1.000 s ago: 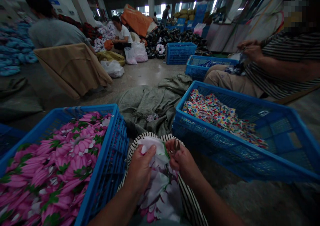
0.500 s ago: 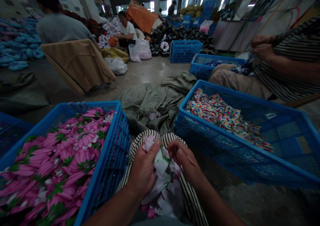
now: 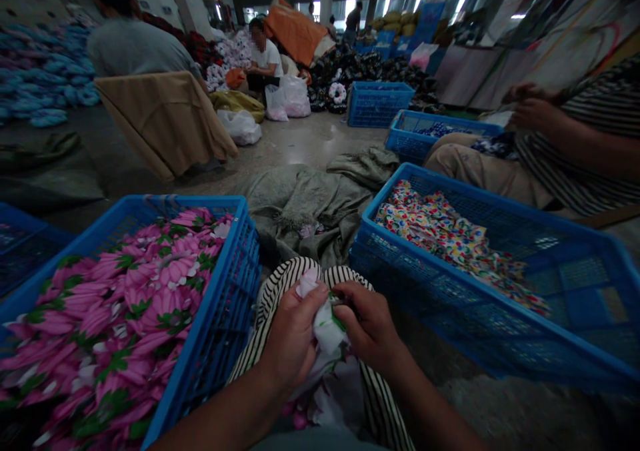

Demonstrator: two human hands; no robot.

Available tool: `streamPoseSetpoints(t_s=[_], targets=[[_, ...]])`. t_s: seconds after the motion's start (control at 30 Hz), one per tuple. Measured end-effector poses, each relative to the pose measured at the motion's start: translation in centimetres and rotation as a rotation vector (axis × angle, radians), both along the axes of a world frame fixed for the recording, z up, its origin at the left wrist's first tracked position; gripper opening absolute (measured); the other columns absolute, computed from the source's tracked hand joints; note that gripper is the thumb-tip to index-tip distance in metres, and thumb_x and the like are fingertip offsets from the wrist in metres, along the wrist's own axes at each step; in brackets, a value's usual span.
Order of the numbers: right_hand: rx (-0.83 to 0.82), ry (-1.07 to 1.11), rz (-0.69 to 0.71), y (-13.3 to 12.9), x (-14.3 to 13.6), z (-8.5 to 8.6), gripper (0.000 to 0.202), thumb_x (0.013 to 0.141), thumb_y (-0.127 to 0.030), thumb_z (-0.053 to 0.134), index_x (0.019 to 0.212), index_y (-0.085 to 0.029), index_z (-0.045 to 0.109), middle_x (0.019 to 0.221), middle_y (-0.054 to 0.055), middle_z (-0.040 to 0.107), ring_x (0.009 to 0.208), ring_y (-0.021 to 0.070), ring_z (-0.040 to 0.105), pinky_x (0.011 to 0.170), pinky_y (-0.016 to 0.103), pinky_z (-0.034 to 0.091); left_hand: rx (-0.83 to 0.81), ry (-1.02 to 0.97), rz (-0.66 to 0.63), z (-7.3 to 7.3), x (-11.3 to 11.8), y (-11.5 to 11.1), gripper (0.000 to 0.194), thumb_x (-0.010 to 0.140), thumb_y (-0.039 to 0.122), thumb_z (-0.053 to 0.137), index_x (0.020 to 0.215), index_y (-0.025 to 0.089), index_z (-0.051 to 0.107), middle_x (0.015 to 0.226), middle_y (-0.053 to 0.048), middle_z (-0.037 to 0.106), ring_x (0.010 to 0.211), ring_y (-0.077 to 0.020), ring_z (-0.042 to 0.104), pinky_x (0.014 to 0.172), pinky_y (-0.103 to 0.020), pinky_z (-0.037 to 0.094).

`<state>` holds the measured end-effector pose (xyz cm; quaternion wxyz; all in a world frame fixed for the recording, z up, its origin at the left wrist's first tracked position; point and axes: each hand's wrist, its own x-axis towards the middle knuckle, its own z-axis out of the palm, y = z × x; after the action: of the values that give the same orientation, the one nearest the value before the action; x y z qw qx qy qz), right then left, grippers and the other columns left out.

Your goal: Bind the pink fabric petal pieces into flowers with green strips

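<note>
While my left hand [image 3: 293,331] is closed, thumb on top, on a crumpled white-and-pink cloth with green patches [image 3: 330,334], my right hand [image 3: 370,324] sits at its other side with curled fingers against a green part; whether they pinch it I cannot tell. The cloth lies between both hands, over my black-and-white striped trousers [image 3: 280,281], its long axis running from the left thumb down toward my body, with the left hand nearer its upper end.
</note>
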<state>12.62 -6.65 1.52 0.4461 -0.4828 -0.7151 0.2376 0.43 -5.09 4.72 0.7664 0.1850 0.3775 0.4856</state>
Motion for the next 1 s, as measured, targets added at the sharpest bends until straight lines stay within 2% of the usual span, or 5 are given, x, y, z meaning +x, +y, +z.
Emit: streamPoseSetpoints(t_s=[0.6, 0.67, 0.8, 0.9, 1.0], targets=[[0.001, 0.049, 0.039, -0.2, 0.2, 0.2, 0.013, 0.082, -0.019, 0.046, 0.083, -0.018, 0.059, 0.065, 0.001, 0.055, 0.059, 0.0136, 0.051, 0.055, 0.025, 0.035, -0.054, -0.012, -0.013, -0.1, 0.1, -0.6, 0.011, 0.068, 0.017, 0.064, 0.074, 0.016, 0.055, 0.062, 0.003, 0.06, 0.052, -0.0081, 0.055, 0.051, -0.017, 0.043], [-0.013, 0.152, -0.008, -0.3, 0.2, -0.2, 0.013, 0.081, -0.021, 0.047, 0.081, -0.019, 0.06, 0.065, 0.001, 0.055, 0.058, 0.0134, 0.051, 0.055, 0.024, 0.035, -0.073, -0.014, -0.021, 0.0, 0.1, -0.6, 0.011, 0.069, 0.017, 0.063, 0.075, 0.016, 0.054, 0.061, 0.003, 0.059, 0.051, -0.008, 0.054, 0.05, -0.018, 0.042], [-0.211, 0.649, -0.201, -0.8, 0.0, -1.7, 0.022, 0.084, -0.035, 0.044, 0.083, -0.018, 0.058, 0.055, -0.003, 0.043, 0.045, 0.0093, 0.037, 0.042, 0.02, 0.027, -0.04, -0.047, -0.02, 0.0, 0.0, -0.2, 0.012, 0.073, 0.02, 0.06, 0.071, 0.016, 0.049, 0.053, 0.006, 0.051, 0.046, -0.0065, 0.048, 0.047, -0.017, 0.039], [-0.361, 0.866, -0.158, -1.6, -0.3, -2.6, 0.029, 0.082, -0.044, 0.044, 0.08, -0.017, 0.056, 0.05, -0.006, 0.033, 0.041, 0.0072, 0.025, 0.037, 0.018, 0.017, 0.019, 0.0, 0.058, -0.1, 0.1, 0.2, 0.015, 0.073, 0.021, 0.062, 0.072, 0.017, 0.048, 0.054, 0.007, 0.049, 0.046, -0.0054, 0.046, 0.045, -0.015, 0.037], [-0.383, 0.877, -0.094, -2.2, -0.9, -2.4, 0.028, 0.077, -0.044, 0.053, 0.082, -0.017, 0.057, 0.053, -0.006, 0.036, 0.043, 0.007, 0.027, 0.039, 0.018, 0.02, 0.069, 0.067, 0.119, -0.3, 0.3, 0.4, 0.016, 0.072, 0.024, 0.063, 0.076, 0.018, 0.049, 0.058, 0.008, 0.05, 0.048, -0.0053, 0.048, 0.046, -0.014, 0.038]])
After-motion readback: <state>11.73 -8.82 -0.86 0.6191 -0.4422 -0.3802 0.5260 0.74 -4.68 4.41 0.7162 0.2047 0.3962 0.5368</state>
